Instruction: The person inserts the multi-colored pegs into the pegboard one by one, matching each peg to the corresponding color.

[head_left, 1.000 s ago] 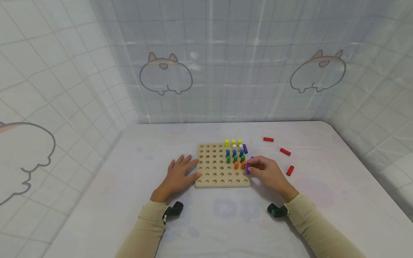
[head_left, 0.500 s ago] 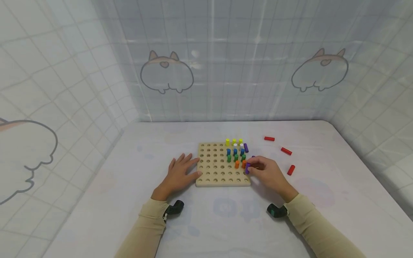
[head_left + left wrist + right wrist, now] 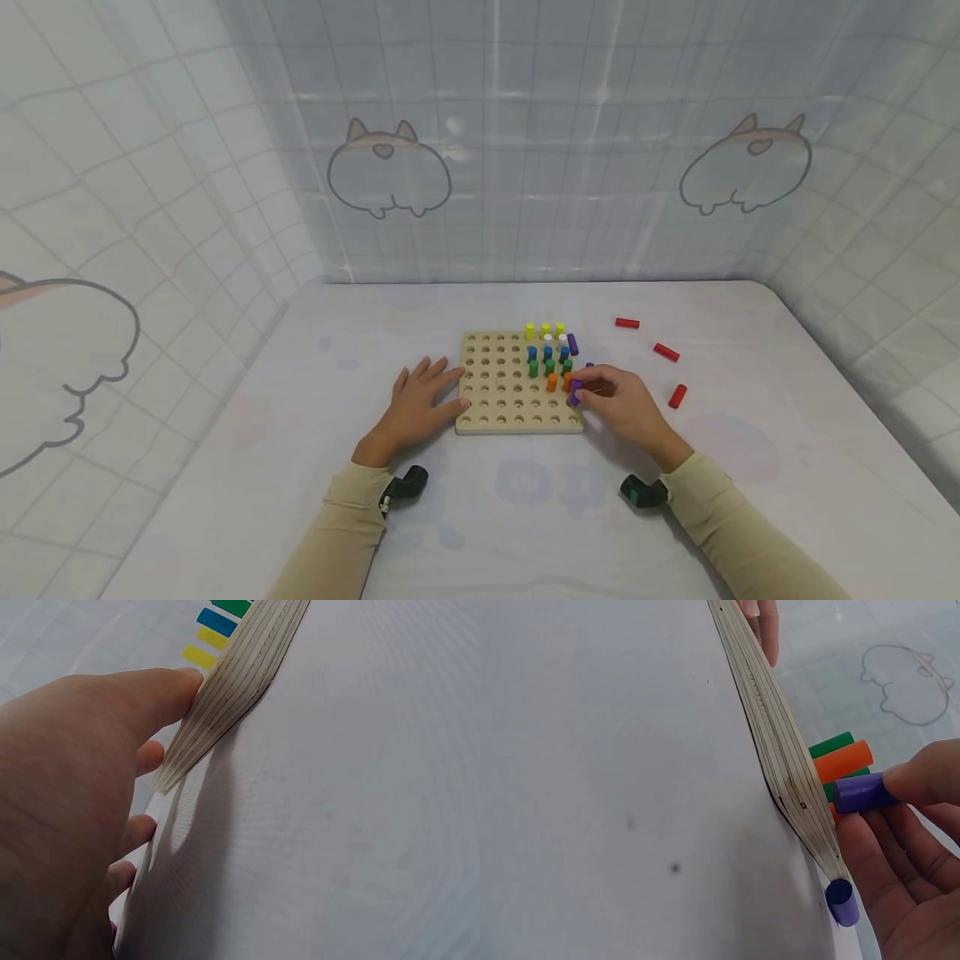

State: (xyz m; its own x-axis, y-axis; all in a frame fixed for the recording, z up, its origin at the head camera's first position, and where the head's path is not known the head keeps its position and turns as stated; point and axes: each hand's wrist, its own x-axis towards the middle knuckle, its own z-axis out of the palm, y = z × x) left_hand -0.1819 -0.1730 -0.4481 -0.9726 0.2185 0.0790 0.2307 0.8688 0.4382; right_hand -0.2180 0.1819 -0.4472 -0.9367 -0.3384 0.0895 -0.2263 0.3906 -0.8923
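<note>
A wooden pegboard [image 3: 498, 425] with rows of round holes lies in the middle of the table. Yellow, white, blue, green and orange pegs [image 3: 552, 382] stand in its right part. My right hand [image 3: 626, 408] pinches a purple peg [image 3: 864, 793] between thumb and fingers at the board's right edge, beside the orange pegs; the right wrist view shows its lower end over the board. A second purple peg [image 3: 843, 903] lies on the table against that edge. With fingers spread, my left hand [image 3: 415, 411] rests at the left edge, its thumb [image 3: 169, 694] touching the board's side.
Three red pegs [image 3: 666, 352] lie apart on the table to the right of the board. Another purple peg [image 3: 573, 344] is by the board's upper right edge. A pale tiled-pattern curtain [image 3: 525, 242] surrounds the table [image 3: 525, 533] at the back and sides.
The purple peg in my right hand has shifted very slightly left toward the board's right-hand holes. My left hand stays in place at the board's edge.
</note>
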